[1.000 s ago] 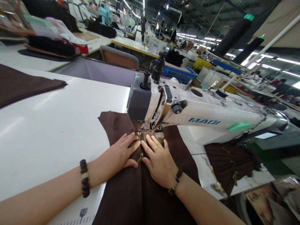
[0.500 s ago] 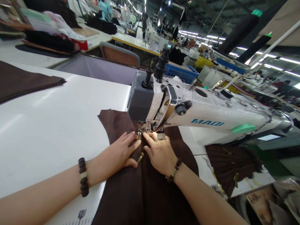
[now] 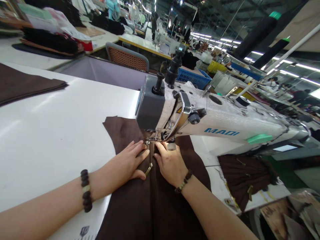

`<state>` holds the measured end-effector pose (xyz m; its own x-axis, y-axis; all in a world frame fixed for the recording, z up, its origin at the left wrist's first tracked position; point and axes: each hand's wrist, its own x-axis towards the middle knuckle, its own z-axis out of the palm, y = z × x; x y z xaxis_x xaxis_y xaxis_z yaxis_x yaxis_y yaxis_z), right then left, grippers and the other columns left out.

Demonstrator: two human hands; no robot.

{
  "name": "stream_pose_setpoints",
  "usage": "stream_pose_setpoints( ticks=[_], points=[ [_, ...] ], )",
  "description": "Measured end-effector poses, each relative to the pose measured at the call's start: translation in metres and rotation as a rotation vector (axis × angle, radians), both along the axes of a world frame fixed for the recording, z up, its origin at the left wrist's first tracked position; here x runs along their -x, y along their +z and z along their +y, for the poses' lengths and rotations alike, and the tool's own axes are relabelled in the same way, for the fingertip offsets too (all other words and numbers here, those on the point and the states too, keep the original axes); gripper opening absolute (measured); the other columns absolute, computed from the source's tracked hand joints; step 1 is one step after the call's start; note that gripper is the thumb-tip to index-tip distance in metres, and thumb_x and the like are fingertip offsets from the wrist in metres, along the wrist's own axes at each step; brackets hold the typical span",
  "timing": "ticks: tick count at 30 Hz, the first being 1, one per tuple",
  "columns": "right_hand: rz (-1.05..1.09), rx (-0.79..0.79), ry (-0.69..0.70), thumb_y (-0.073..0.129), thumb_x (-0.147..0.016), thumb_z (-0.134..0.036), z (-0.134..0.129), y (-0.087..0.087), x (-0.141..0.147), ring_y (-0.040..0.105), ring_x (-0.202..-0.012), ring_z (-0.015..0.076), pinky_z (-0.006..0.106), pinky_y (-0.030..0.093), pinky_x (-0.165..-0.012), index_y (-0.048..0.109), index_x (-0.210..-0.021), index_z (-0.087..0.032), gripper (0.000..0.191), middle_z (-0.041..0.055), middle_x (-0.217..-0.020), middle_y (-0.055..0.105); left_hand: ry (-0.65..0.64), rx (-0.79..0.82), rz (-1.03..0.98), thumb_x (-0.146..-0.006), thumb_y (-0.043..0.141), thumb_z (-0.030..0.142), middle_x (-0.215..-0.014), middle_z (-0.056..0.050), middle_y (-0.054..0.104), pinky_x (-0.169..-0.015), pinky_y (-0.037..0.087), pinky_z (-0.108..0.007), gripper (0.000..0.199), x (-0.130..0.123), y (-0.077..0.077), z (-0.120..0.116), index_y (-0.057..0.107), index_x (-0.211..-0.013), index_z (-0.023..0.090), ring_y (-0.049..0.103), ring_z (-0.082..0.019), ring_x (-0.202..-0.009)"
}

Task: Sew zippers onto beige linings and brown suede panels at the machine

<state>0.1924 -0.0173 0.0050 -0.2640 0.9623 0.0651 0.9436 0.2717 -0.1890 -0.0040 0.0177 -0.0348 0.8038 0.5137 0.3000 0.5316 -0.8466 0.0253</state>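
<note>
Dark brown fabric [image 3: 130,206] lies on the white table, its upper part under the head of a sewing machine [image 3: 195,116]. A zipper seam runs down its middle, with a brass zipper pull [image 3: 149,169] beside my left thumb. My left hand [image 3: 128,163] presses flat on the fabric left of the seam, fingers spread, fingertips close to the presser foot [image 3: 148,141]. On the right of the seam, my right hand [image 3: 172,163] rests on the fabric with fingers apart and a grey ring on one finger. Neither hand holds anything.
More brown fabric [image 3: 27,85] lies at the left on the white table [image 3: 62,133]. Gathered brown pieces with brass pulls [image 3: 240,176] are at the right. Behind the machine are a blue basket [image 3: 193,77] and a woven chair back [image 3: 127,58].
The view has shifted slightly. The fabric and zipper pull sit a little further left, and a slightly wider gap shows between my fingertips at the seam.
</note>
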Motion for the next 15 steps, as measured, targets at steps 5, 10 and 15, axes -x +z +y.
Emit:
stream_pose_setpoints(
  ticks=[5,10,15],
  points=[
    [-0.016,-0.015,0.008,0.045,-0.095,-0.026,-0.002,-0.002,0.001,0.05,-0.107,0.0263,0.044,0.041,-0.092,0.048,-0.135,-0.024,0.041,0.009,-0.12,0.057,0.018,-0.025,0.002,-0.07,0.065,0.064,-0.126,-0.02,0.054,-0.102,0.046,-0.049,0.077,-0.002,0.0,-0.002,0.055,-0.125,0.011,0.052,-0.034,-0.12],
    [0.006,-0.014,-0.01,0.045,-0.094,-0.024,0.001,-0.003,0.001,0.049,-0.11,0.0278,0.047,0.042,-0.095,0.054,-0.129,-0.015,0.038,0.0127,-0.121,0.057,0.026,0.002,-0.011,-0.069,0.067,0.063,-0.124,-0.02,0.057,-0.102,0.045,-0.05,0.077,-0.003,-0.002,0.0,0.057,-0.124,0.011,0.053,-0.035,-0.12],
    [0.194,0.026,0.068,0.04,-0.093,-0.016,-0.015,0.0,-0.009,0.045,-0.123,0.0222,0.045,0.034,-0.109,0.047,-0.135,-0.012,0.043,0.0133,-0.133,0.051,0.017,0.005,0.014,-0.071,0.071,0.056,-0.126,-0.022,0.058,-0.103,0.045,-0.048,0.07,0.003,0.002,-0.017,0.059,-0.122,0.01,0.054,-0.034,-0.121]
  ],
)
